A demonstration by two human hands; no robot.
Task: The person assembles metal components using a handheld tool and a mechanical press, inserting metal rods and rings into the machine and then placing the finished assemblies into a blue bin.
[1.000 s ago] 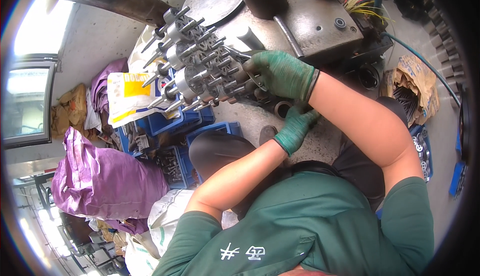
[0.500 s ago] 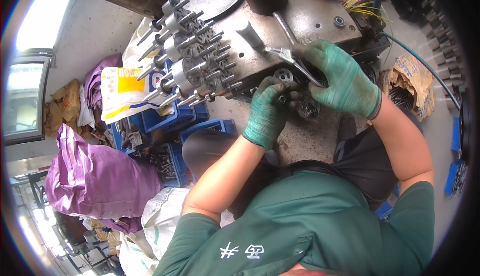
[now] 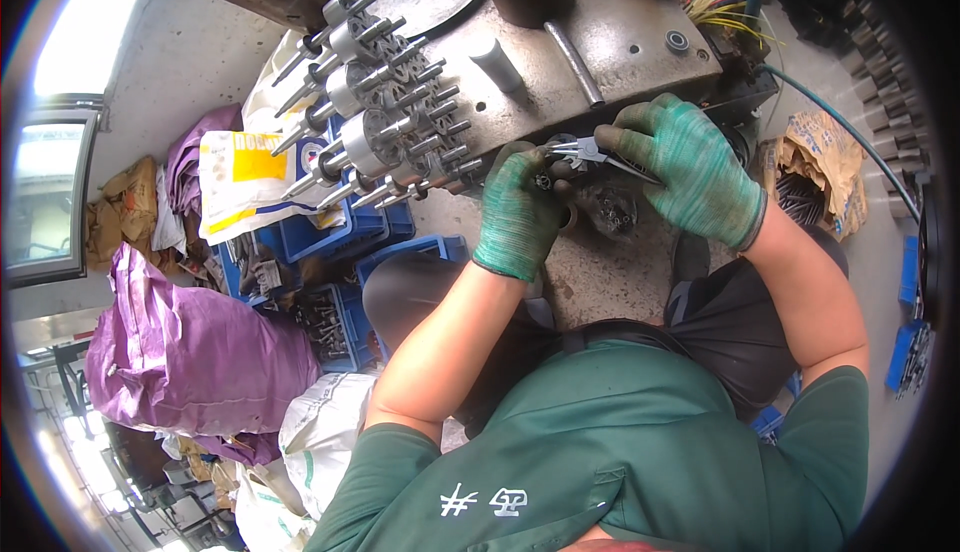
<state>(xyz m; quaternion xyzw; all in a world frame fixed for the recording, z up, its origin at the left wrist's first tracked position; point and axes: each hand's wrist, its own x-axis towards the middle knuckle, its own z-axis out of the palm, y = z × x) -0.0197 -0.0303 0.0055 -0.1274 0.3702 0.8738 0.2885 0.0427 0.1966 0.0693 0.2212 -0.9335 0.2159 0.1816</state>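
My right hand (image 3: 695, 174), in a green glove, is closed around a pair of pliers (image 3: 590, 151). Their slim jaws point left and reach the fingertips of my left hand (image 3: 517, 214), also gloved in green. Those fingers are pinched on a small round metal part (image 3: 543, 182), mostly hidden by the glove; its exact kind does not show. Both hands are just in front of the metal machine table (image 3: 630, 12). Below and between them is a clear plastic bag (image 3: 612, 210) with small parts in it.
On the table are a metal rod (image 3: 575, 64), an upright steel pin (image 3: 496, 65) and a bearing (image 3: 677, 41). Steel cylinders with long shafts (image 3: 370, 142) crowd its left side. Blue crates (image 3: 350, 337) and a purple sack (image 3: 195, 352) stand left, an open paper bag (image 3: 825, 167) right.
The pliers have come down and left, from above the table edge to my left fingertips. My left hand has shifted slightly left and up with the small part.
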